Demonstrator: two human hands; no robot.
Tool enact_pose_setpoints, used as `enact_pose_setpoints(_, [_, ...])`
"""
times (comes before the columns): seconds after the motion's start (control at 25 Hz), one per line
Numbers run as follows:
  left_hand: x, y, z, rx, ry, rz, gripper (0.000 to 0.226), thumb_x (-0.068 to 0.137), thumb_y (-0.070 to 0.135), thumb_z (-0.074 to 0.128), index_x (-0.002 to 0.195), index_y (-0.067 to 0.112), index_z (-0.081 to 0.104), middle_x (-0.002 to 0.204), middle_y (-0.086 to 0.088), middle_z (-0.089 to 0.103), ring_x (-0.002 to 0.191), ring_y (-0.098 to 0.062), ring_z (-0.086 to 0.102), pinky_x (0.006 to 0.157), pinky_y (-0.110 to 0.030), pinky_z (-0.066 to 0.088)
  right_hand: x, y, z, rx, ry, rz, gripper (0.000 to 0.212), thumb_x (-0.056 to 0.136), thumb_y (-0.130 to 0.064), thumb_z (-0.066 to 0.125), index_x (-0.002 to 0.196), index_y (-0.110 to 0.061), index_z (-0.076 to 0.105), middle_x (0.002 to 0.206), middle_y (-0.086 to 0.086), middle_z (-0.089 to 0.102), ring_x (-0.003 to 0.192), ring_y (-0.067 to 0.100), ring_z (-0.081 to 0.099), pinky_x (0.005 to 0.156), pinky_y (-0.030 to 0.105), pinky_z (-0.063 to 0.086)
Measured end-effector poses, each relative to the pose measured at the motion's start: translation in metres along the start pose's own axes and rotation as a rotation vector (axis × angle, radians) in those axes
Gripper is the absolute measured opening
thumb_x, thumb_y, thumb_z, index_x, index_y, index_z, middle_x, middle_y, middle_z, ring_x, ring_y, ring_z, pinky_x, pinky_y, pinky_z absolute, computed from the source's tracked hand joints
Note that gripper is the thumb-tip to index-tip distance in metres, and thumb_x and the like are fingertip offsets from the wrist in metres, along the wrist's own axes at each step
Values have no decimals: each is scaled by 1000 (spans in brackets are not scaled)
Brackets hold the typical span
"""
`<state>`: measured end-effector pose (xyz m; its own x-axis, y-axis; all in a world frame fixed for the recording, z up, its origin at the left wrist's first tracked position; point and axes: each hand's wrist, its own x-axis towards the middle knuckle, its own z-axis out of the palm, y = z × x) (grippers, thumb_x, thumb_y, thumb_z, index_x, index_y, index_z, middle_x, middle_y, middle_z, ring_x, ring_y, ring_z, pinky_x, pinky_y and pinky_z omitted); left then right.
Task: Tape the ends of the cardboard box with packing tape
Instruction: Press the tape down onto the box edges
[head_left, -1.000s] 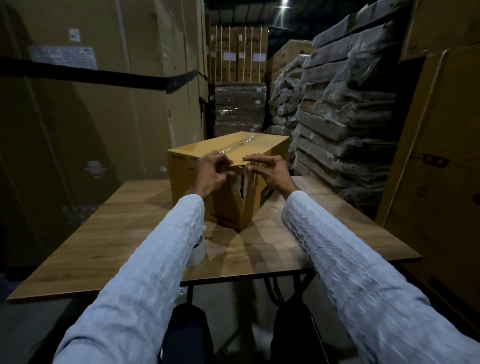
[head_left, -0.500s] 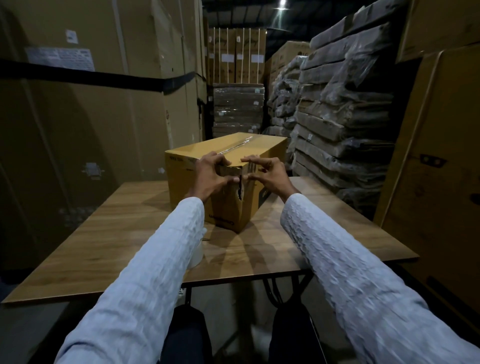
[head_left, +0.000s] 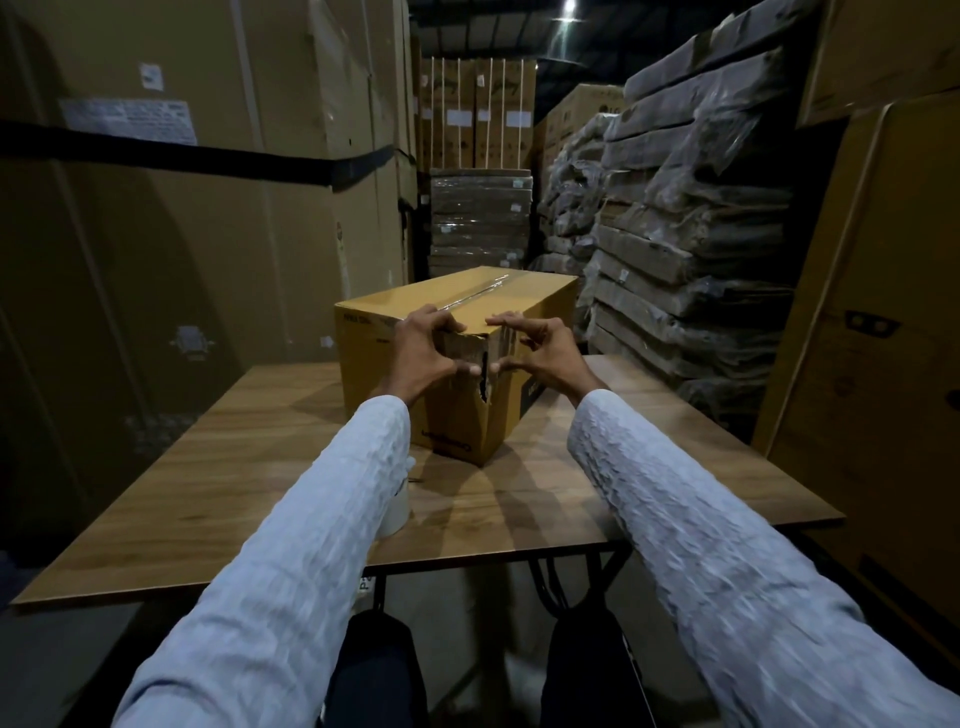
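A yellow-brown cardboard box (head_left: 374, 332) stands on the wooden table (head_left: 234, 467), one corner turned toward me. A shiny strip of clear tape (head_left: 480, 291) runs along its top seam and folds down over the near end. My left hand (head_left: 423, 351) has its fingers on the top edge and its thumb pressing the taped end face. My right hand (head_left: 550, 358) mirrors it, fingertips on the top edge and thumb on the face. The two thumbs nearly meet beside a ragged tear (head_left: 484, 387). A white tape roll (head_left: 396, 512) lies on the table, mostly hidden under my left sleeve.
Tall cartons (head_left: 182, 208) wall off the left side. Wrapped flat packs (head_left: 691, 234) are stacked at the right, with another big carton (head_left: 878, 338) close to the table's right edge. More stacked boxes (head_left: 480, 156) stand behind.
Both thumbs have slid down the taped end face from near the top edge and now almost touch. The box has not moved.
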<state>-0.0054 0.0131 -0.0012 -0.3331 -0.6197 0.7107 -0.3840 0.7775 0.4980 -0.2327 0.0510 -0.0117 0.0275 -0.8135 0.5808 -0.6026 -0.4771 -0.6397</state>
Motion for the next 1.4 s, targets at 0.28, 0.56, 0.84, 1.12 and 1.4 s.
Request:
enact_pose_setpoints(0.28, [2,6,0,-14,1,-66,45,62,9,95,103,9,75,111,-5,68,108,-21,64,92,-35,59,-1,-4,4,25,77,-17,56,73,-4,87,123,-25,74,131,-6,69,136,9,53,112,39,48])
enact_pose_setpoints(0.56, [2,2,-9,-32,-53,-43,37,74,19,90,107,11,75,109,-3,64,105,-17,59,83,-23,52,-2,-4,-2,81,0,37,35,88,-32,76,123,-35,73,138,-8,65,143,15,46,112,43,47])
enact_pose_setpoints(0.84, [2,9,-1,-52,20,-75,24,84,23,82,101,7,76,106,-6,66,99,-16,60,78,-16,50,3,0,2,124,54,71,29,94,-14,69,116,-31,77,128,-10,71,134,7,54,113,45,46])
enact_pose_setpoints(1.12, [2,7,-6,-77,-25,-92,20,89,22,77,105,9,76,106,-2,63,97,-12,59,83,-24,54,-5,-10,-2,118,-4,83,32,89,-40,75,121,-34,74,138,-8,65,145,14,42,116,40,39])
enact_pose_setpoints(1.4, [3,8,-3,-53,-2,-93,19,88,4,74,106,9,76,107,1,62,104,-13,58,93,-28,55,2,-4,1,105,59,98,42,95,3,61,119,-28,76,134,-7,68,141,10,47,118,42,40])
